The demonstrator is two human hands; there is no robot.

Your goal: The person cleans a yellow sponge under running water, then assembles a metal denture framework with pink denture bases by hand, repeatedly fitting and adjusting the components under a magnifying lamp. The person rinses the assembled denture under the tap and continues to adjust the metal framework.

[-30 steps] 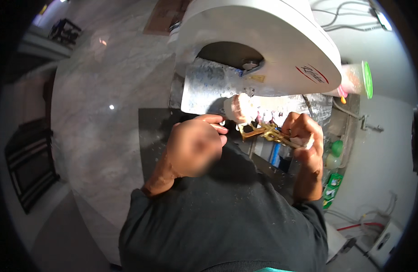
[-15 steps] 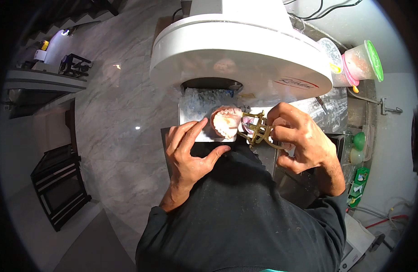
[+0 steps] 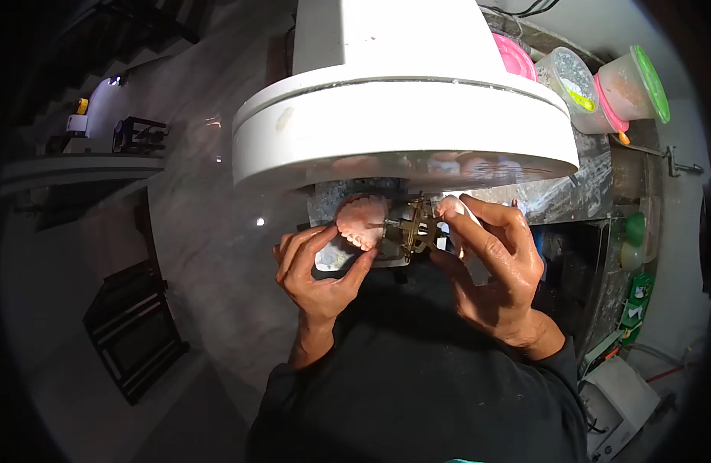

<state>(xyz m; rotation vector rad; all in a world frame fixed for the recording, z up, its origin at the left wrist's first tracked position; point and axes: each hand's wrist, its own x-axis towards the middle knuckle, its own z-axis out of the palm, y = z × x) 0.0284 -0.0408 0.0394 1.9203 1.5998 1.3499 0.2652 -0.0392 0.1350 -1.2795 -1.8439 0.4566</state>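
Note:
A pale pink dental cast with a row of teeth sits at the left end of a brass dental articulator. My left hand grips the cast's left side between fingers and thumb. On the other side, my right hand is closed round the articulator's right end, where a pale piece shows between finger and thumb. Fingers cover much of that piece, so its shape is unclear. Both hands hold the assembly just below the front of a large white rounded machine, over its small light ledge.
At the back right stand plastic tubs with pink and green lids, one holding a yellow-green scoop. Green bowls and a green box line the right side. Grey marbled floor lies left.
The articulator has turned so the cast's teeth now point down toward me. My left hand has closed on the cast, and my right fingers have shifted their hold. The view has tilted.

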